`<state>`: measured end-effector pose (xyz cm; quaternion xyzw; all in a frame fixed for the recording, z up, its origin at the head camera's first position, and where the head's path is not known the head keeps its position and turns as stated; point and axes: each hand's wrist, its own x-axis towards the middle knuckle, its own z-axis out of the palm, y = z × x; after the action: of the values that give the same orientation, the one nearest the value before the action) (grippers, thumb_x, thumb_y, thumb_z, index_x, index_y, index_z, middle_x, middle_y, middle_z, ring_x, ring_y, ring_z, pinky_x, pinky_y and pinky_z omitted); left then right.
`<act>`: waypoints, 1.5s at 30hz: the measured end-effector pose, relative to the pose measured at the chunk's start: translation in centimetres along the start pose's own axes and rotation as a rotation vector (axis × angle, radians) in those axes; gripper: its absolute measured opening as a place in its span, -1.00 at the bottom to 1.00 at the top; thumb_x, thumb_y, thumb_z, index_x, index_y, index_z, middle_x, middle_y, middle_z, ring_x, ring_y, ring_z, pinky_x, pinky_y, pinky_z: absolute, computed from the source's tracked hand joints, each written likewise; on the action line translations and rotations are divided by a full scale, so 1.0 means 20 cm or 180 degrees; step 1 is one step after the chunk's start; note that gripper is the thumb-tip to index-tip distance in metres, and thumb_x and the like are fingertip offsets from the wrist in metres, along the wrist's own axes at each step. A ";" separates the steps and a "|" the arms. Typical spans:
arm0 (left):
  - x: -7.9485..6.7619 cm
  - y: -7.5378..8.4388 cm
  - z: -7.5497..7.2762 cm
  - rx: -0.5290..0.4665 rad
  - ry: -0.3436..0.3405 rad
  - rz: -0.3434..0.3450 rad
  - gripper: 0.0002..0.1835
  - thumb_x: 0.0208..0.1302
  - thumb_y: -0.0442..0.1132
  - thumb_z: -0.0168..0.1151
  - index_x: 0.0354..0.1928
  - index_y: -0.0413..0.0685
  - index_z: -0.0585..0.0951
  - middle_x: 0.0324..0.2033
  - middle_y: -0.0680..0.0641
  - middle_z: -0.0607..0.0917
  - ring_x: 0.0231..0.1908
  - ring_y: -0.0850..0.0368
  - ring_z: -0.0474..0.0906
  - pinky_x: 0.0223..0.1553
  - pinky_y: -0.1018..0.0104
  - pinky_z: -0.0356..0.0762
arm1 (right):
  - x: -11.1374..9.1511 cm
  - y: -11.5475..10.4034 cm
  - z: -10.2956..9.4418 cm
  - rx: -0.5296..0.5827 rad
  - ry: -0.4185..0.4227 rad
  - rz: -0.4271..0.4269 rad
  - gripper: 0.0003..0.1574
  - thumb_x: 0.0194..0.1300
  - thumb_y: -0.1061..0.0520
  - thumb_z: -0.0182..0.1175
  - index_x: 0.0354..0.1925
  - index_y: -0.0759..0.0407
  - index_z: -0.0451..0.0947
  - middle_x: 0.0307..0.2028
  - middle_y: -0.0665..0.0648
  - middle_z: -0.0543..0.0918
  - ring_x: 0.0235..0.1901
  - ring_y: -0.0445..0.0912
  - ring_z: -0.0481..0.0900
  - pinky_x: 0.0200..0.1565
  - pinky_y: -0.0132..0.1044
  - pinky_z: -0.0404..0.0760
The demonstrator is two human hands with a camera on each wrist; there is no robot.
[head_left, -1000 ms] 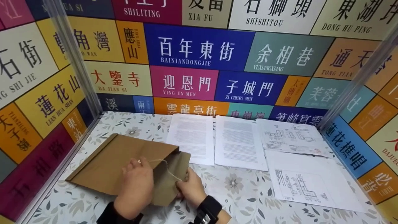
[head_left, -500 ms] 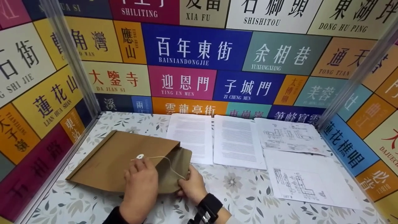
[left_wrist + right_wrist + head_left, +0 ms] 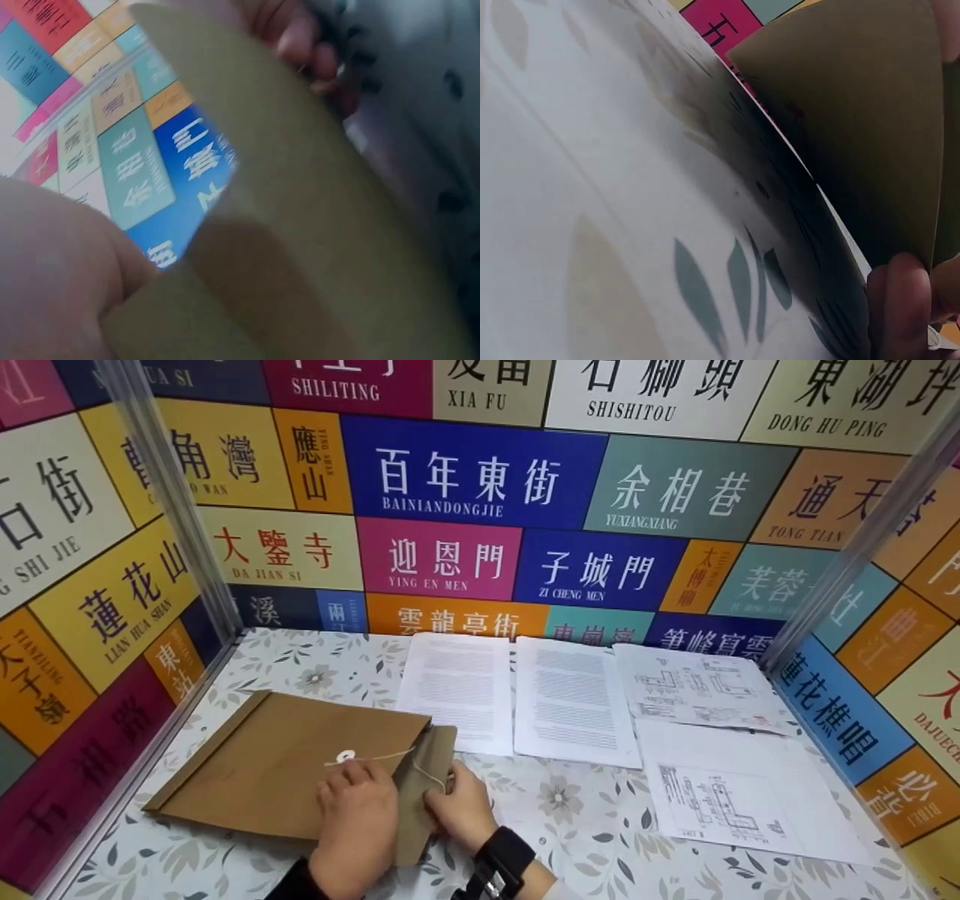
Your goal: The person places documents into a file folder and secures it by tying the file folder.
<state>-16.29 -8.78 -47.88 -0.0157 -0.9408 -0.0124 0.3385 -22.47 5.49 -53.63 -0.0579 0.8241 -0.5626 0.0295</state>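
Note:
A brown kraft document envelope [image 3: 285,765] lies slanted on the table, its flap [image 3: 426,784] folded out at the right. On its front panel are a white button [image 3: 346,756] and a pale string [image 3: 375,756] running toward the flap. My left hand [image 3: 358,825] holds the front panel near its mouth, fingers on top just below the button; its thumb is hidden from above. My right hand [image 3: 461,806] pinches the flap's outer edge together with the string. In the left wrist view, the flap [image 3: 300,165] bends up between the hands. Curled right fingertips [image 3: 904,300] grip it from below in the right wrist view.
Two stacks of printed sheets [image 3: 455,690] [image 3: 574,701] lie behind the envelope. To the right are two sheets with drawings [image 3: 697,690] [image 3: 739,802]. A leaf-patterned cloth [image 3: 562,825] covers the table, and sign-printed panels [image 3: 480,472] enclose its back and sides.
The envelope's left part has lowered toward the table and its mouth has narrowed. My left hand has shifted right and down along the panel; my right hand keeps its hold on the flap.

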 end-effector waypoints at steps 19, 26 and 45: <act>-0.12 0.23 -0.13 -0.0520 -0.1616 0.0519 -0.25 0.04 -0.02 0.50 0.26 -0.30 0.59 0.05 -0.55 0.59 0.13 -0.49 0.50 -0.11 -0.47 0.48 | 0.01 -0.10 -0.23 -0.0725 -0.0413 -0.0001 -0.76 0.29 -0.02 0.34 -0.29 0.13 0.60 -0.52 -0.02 0.61 -0.68 -0.23 0.47 -0.60 -0.35 0.46; -0.13 0.39 -0.08 -0.0565 -0.1442 0.0983 -0.31 0.02 0.04 0.50 0.14 -0.27 0.65 -0.07 -0.44 0.67 0.06 -0.42 0.55 -0.04 -0.38 0.53 | 0.09 -0.07 -0.48 -0.0492 -0.0249 0.0166 -0.73 0.38 -0.03 0.31 -0.26 0.16 0.61 -0.65 -0.09 0.43 -0.70 -0.25 0.34 -0.61 -0.41 0.34; 0.15 1.00 0.11 -0.0451 -0.1980 0.1100 -0.33 0.28 0.22 0.35 0.24 -0.11 0.55 0.10 -0.25 0.62 0.12 -0.19 0.52 -0.01 -0.03 0.63 | 0.03 0.15 -1.52 -0.0742 0.1408 0.0593 -0.45 0.44 -0.01 0.28 0.22 0.31 0.54 -0.09 0.26 0.66 -0.26 0.00 0.59 -0.22 -0.23 0.57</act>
<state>-19.32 11.32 -47.36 -0.2009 -0.9790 -0.0148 0.0313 -26.80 34.66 -45.38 0.1395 0.8716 -0.4578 -0.1065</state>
